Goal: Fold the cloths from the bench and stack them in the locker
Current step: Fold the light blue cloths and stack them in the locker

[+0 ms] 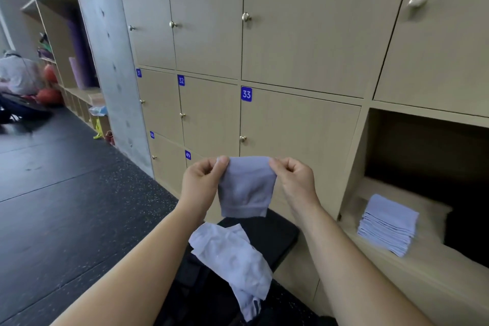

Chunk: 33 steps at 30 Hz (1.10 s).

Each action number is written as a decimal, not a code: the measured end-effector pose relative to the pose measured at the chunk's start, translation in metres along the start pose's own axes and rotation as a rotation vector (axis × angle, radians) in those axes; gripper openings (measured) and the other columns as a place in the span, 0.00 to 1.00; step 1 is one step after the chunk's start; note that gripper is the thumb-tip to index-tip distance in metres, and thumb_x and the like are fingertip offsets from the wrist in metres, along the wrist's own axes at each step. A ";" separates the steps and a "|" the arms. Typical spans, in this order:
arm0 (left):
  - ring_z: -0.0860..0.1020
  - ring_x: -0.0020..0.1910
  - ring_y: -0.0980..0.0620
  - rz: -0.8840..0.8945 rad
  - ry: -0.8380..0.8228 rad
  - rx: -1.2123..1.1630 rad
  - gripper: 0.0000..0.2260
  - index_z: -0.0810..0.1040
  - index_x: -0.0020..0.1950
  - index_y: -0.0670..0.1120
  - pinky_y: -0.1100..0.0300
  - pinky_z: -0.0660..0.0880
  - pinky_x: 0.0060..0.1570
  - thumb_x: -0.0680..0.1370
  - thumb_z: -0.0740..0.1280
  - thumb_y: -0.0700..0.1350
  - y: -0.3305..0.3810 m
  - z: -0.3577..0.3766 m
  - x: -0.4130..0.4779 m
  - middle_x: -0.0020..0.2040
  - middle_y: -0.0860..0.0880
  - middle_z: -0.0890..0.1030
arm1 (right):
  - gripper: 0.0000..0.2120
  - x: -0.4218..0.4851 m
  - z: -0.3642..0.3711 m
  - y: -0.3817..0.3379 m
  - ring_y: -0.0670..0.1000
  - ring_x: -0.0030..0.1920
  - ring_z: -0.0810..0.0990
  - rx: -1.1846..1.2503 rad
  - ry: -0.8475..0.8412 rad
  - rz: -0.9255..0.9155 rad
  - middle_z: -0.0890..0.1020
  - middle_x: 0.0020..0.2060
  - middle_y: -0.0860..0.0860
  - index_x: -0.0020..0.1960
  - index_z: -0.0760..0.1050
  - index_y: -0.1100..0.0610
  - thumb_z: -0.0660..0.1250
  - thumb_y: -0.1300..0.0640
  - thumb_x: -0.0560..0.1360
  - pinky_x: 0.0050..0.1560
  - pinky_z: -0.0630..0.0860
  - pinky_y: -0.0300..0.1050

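Cloth: held cloth [246, 188], pale lilac, thin and limp, hung doubled above the bench [277, 233].
Grip: left grip [203, 180] and right grip [293, 177] each pinched a top corner.
Risk: a slackened pinch would likely spill the fold open.
Bench: black, padded; crumpled cloth [232, 254] lay on it.
Locker: open wooden locker [375, 190] held a neat square stack [387, 223].

crumpled cloth [232, 259] lies on black bench [277, 233].

Left hand [202, 180] and right hand [295, 180] held up level, each in pinch grip.
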<state>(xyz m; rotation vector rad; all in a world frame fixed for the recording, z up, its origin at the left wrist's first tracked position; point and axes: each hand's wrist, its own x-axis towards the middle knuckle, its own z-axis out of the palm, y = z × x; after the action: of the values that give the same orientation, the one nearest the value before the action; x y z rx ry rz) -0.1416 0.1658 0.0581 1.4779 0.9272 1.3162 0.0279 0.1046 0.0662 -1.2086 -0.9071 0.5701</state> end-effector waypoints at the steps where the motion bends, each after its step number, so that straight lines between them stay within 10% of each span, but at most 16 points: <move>1: 0.68 0.37 0.52 0.000 -0.008 -0.008 0.23 0.73 0.42 0.32 0.58 0.64 0.40 0.79 0.68 0.53 0.005 0.001 0.000 0.37 0.47 0.72 | 0.09 0.000 -0.001 -0.004 0.44 0.32 0.71 -0.003 0.002 -0.006 0.75 0.33 0.51 0.39 0.76 0.64 0.70 0.61 0.75 0.33 0.70 0.31; 10: 0.70 0.28 0.57 -0.059 0.036 -0.115 0.13 0.78 0.37 0.45 0.63 0.66 0.32 0.77 0.71 0.51 0.026 0.015 0.005 0.28 0.56 0.75 | 0.18 0.003 -0.008 -0.021 0.51 0.34 0.72 -0.036 0.020 0.008 0.73 0.32 0.56 0.33 0.67 0.58 0.71 0.53 0.75 0.39 0.72 0.48; 17: 0.70 0.31 0.52 -0.085 0.047 -0.066 0.17 0.74 0.35 0.44 0.58 0.68 0.35 0.80 0.66 0.53 0.028 0.025 0.000 0.29 0.51 0.73 | 0.18 -0.007 -0.012 -0.029 0.49 0.35 0.78 0.049 -0.001 0.123 0.79 0.38 0.53 0.45 0.71 0.60 0.74 0.48 0.71 0.33 0.75 0.39; 21: 0.75 0.41 0.47 -0.136 -0.005 -0.157 0.23 0.77 0.48 0.37 0.50 0.73 0.45 0.78 0.64 0.58 0.026 0.029 -0.001 0.41 0.42 0.78 | 0.20 -0.017 -0.018 -0.025 0.50 0.47 0.84 0.000 -0.334 0.252 0.85 0.50 0.53 0.58 0.78 0.58 0.72 0.46 0.73 0.44 0.78 0.41; 29: 0.83 0.47 0.47 -0.208 -0.205 -0.033 0.30 0.63 0.66 0.50 0.55 0.79 0.41 0.72 0.77 0.46 0.011 0.039 -0.011 0.52 0.45 0.81 | 0.10 -0.015 -0.022 -0.013 0.53 0.44 0.83 -0.050 -0.151 0.175 0.85 0.47 0.59 0.50 0.81 0.64 0.69 0.57 0.76 0.44 0.78 0.44; 33: 0.80 0.48 0.50 -0.072 -0.044 0.067 0.32 0.61 0.71 0.47 0.59 0.77 0.42 0.73 0.75 0.41 0.004 0.045 -0.011 0.57 0.43 0.79 | 0.10 -0.021 -0.032 -0.011 0.50 0.39 0.84 -0.049 -0.336 0.213 0.85 0.42 0.55 0.52 0.80 0.62 0.73 0.61 0.73 0.38 0.79 0.40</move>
<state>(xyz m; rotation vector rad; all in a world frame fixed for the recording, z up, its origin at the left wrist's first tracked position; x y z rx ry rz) -0.0994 0.1477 0.0588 1.5047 0.9949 1.2065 0.0422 0.0675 0.0683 -1.2845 -1.0847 0.9477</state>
